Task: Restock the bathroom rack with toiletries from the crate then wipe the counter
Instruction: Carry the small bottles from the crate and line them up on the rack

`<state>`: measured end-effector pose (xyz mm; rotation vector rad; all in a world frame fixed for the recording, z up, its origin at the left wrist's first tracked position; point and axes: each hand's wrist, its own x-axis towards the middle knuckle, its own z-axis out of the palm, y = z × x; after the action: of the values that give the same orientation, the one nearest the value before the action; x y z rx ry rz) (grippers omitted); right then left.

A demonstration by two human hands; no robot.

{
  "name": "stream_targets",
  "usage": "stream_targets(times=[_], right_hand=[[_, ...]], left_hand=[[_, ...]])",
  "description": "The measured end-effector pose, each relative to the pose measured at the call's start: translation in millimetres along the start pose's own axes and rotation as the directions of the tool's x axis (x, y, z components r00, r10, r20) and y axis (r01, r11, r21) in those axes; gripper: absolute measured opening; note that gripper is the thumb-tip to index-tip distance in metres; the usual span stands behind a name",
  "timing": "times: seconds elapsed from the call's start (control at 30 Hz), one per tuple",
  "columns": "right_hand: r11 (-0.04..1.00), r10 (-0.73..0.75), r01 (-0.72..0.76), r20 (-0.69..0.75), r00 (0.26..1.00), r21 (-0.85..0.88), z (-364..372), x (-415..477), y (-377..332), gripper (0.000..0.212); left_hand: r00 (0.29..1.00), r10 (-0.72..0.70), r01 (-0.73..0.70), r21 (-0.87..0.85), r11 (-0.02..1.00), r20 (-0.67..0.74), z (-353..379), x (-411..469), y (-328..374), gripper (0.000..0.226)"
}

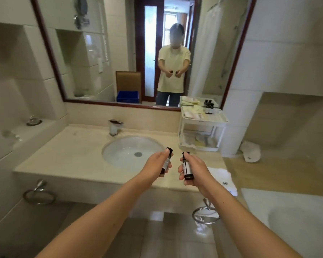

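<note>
My left hand (156, 163) grips a small dark bottle (166, 161) with a pale label, held upright over the front of the counter. My right hand (193, 168) grips a second dark bottle (187, 167) of the same kind, just beside the first. A white two-tier rack (203, 121) stands at the counter's back right; its top shelf holds pale sachets and two or three small dark bottles (208, 108), and its lower shelf holds more packets. The blue crate (128, 96) shows only as a reflection in the mirror, behind me.
A round sink (132, 151) with a chrome faucet (115, 127) sits mid-counter. A folded white towel (223, 178) lies at the counter's front right edge. A white cloth item (250, 151) rests on the ledge right of the rack. Towel rings hang below the counter.
</note>
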<state>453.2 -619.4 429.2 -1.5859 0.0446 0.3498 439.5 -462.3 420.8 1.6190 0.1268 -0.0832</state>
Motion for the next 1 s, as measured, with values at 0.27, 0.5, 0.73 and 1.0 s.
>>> stream_targets(times=[0.27, 0.5, 0.73, 1.0], right_hand=[[0.984, -0.071, 0.088, -0.112, 0.991, 0.157, -90, 37, -33, 0.028], [0.981, -0.163, 0.177, -0.168, 0.972, 0.077, -151, 99, -71, 0.024], [0.974, -0.21, 0.223, -0.249, 0.946, 0.028, -191, 184, -108, 0.017], [0.971, -0.187, 0.225, -0.335, 0.924, 0.078, -222, 265, -120, 0.023]], left_hand=[[0.991, 0.014, 0.001, -0.109, 0.994, 0.137, 66, 68, 38, 0.031], [0.95, 0.012, 0.086, -0.298, 0.951, 0.313, 103, 159, 75, 0.017], [0.912, 0.005, 0.168, -0.386, 0.907, 0.409, 131, 259, 113, 0.02], [0.929, -0.063, 0.18, -0.297, 0.938, 0.364, 153, 345, 120, 0.025]])
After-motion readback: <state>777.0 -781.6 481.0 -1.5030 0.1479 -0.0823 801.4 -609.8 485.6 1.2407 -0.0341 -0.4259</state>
